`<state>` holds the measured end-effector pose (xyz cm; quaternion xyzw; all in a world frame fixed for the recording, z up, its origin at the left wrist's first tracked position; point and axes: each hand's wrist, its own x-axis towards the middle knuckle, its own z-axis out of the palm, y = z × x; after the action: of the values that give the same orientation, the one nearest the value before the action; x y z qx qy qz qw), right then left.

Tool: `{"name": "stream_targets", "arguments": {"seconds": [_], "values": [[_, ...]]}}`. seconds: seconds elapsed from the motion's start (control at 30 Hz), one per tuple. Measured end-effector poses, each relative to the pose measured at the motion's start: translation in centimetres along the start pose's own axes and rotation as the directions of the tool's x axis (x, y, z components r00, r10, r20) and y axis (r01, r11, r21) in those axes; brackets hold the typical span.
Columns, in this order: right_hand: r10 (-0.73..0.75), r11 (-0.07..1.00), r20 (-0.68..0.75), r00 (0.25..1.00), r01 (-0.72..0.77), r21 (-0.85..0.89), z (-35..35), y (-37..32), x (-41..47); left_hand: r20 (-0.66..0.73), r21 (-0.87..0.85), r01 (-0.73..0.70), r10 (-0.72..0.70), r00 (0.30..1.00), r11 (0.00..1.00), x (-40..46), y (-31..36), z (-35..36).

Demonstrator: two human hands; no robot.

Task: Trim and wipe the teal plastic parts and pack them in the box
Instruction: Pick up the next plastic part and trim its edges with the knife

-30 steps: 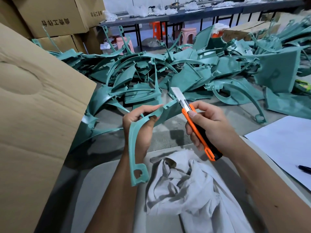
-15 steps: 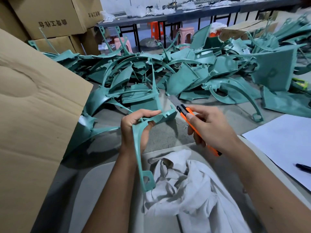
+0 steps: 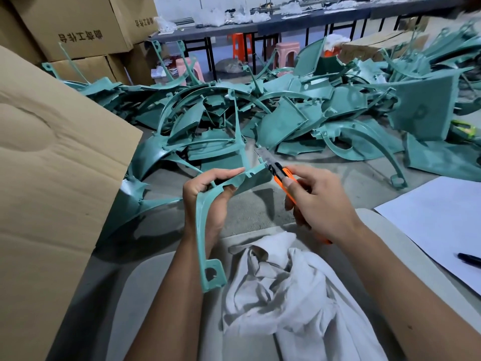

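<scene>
My left hand (image 3: pixel 208 196) grips a curved teal plastic part (image 3: pixel 203 230) near its upper bend; the part's long leg hangs down to a tab with a hole. My right hand (image 3: pixel 320 201) holds an orange utility knife (image 3: pixel 279 178), whose blade tip touches the part's upper right end. A crumpled white cloth (image 3: pixel 286 287) lies in front of me below both hands. A big heap of teal parts (image 3: pixel 286 110) covers the floor beyond. The flap of an open cardboard box (image 3: pixel 52 178) fills the left side.
White paper (image 3: pixel 442 225) with a black pen (image 3: pixel 468 257) lies at the right. Stacked cartons (image 3: pixel 78 29) stand at the back left. Dark tables (image 3: pixel 286 24) and plastic stools (image 3: pixel 285 52) line the far background. A pale board (image 3: pixel 145 295) lies under the cloth.
The knife blade has dropped from above the part to its upper right end. My left hand turned the part a little, so its leg hangs straighter.
</scene>
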<state>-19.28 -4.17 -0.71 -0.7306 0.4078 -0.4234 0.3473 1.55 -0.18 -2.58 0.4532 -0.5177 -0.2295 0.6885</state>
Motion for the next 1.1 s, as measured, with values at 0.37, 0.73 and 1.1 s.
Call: {"name": "stream_targets", "arguments": {"seconds": [0.37,0.73,1.1], "values": [[0.122,0.925,-0.084,0.989,-0.144,-0.351,-0.7,0.8,0.7,0.025,0.026,-0.011,0.010,1.000,1.000,0.1,-0.1,-0.1],[0.150,0.969,-0.032,0.988,-0.153,-0.196,-0.6,1.1,0.7,-0.048,-0.021,0.039,-0.040,0.998,0.999,0.0,0.6,0.1],[-0.064,0.970,-0.090,0.994,0.041,-0.238,0.1,0.3,0.4,-0.130,-0.017,0.099,-0.100,0.986,0.995,-0.1,1.8,0.1]]}}
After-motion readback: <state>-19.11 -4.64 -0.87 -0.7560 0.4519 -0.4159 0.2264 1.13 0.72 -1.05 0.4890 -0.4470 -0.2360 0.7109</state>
